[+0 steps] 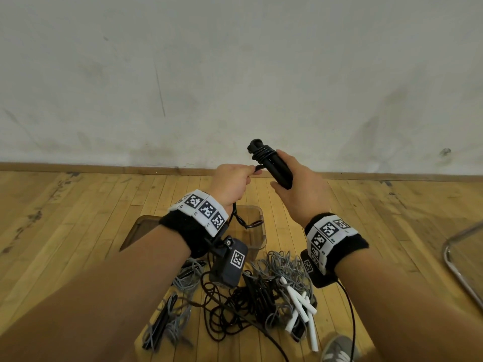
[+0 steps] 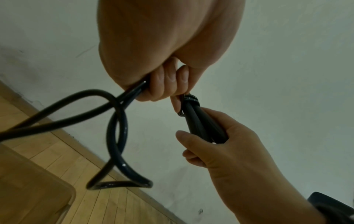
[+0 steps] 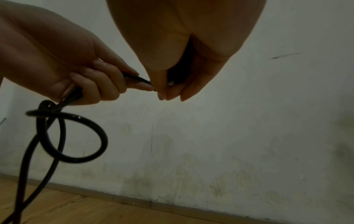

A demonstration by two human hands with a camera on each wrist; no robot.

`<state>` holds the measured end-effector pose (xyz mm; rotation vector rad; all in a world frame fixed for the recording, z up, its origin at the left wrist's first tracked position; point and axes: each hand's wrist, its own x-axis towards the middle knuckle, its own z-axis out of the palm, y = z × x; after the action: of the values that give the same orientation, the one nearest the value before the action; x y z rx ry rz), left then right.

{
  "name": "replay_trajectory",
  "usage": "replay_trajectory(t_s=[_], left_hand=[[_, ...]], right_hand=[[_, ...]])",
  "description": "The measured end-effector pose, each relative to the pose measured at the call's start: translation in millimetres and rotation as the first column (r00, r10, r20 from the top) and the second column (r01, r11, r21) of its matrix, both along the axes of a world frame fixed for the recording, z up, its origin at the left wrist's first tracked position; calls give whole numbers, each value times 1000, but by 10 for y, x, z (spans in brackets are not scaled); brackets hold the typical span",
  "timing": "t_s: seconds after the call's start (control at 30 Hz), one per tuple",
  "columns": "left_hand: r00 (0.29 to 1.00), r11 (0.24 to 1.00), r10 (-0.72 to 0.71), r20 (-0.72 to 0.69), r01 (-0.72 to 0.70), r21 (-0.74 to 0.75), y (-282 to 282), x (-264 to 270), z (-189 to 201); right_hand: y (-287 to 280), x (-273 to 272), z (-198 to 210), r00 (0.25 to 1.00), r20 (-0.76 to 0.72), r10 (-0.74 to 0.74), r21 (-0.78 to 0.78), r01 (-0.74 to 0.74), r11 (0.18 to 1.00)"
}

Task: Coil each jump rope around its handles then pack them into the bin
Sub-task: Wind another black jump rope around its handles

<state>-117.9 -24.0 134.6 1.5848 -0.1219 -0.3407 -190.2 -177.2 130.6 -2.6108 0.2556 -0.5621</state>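
Observation:
My right hand point(image 1: 295, 184) grips a pair of black jump rope handles point(image 1: 277, 167) held side by side, tilted up and to the left, with a few turns of black rope point(image 1: 262, 152) wound near their top end. My left hand point(image 1: 235, 178) is just left of the handles, its fingers curled round the same black rope point(image 2: 118, 128), which loops and hangs down from the fist. In the right wrist view the rope point(image 3: 76, 139) forms a loop below the left hand point(image 3: 76, 72). The clear plastic bin point(image 1: 257, 236) stands on the floor below my hands.
A tangled pile of grey and black ropes point(image 1: 277, 273) with white handles point(image 1: 300, 307) and black handles point(image 1: 162, 322) lies on the wooden floor in front of the bin. A chrome-framed object point(image 1: 460, 267) sits at right. A white wall point(image 1: 235, 74) rises behind. A shoe point(image 1: 339, 348) shows at bottom.

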Motion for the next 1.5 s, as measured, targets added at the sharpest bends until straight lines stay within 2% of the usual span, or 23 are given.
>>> replay_trajectory(t_s=[0.17,0.33,0.57,0.8,0.9,1.03,1.1,1.3,1.37,1.5], left_hand=[[997,1000,14,71,-14,1,45,17,-1],[985,998,-14,173,2,70,64,-37,-4],[997,994,-76,10,77,-77,87,-53,-9],[992,992,-91,-91,83,-95,89,38,-29],[994,997,-63,-90,60,-38,73,42,22],[974,988,-110,-199,84,-133,49,5,69],[979,991,-114,-167,101,-82,45,-3,60],[989,991,-130,74,128,31,80,-68,54],[984,990,-141,110,139,27,85,-81,52],[964,993,-100,245,82,80,70,-93,61]], right_hand=[[69,34,-54,992,40,116,-3,-116,993],[20,17,-40,992,122,46,122,-61,991],[10,-9,0,985,170,36,183,-67,981],[13,-18,30,969,224,102,258,-160,953],[23,-22,41,966,232,113,257,-173,951],[36,-18,39,970,224,97,254,-155,955],[46,-11,28,970,228,85,268,-147,952],[45,2,29,985,173,3,278,-52,959],[44,-5,36,990,142,-13,282,-28,959],[39,1,38,996,70,-48,238,30,971]])
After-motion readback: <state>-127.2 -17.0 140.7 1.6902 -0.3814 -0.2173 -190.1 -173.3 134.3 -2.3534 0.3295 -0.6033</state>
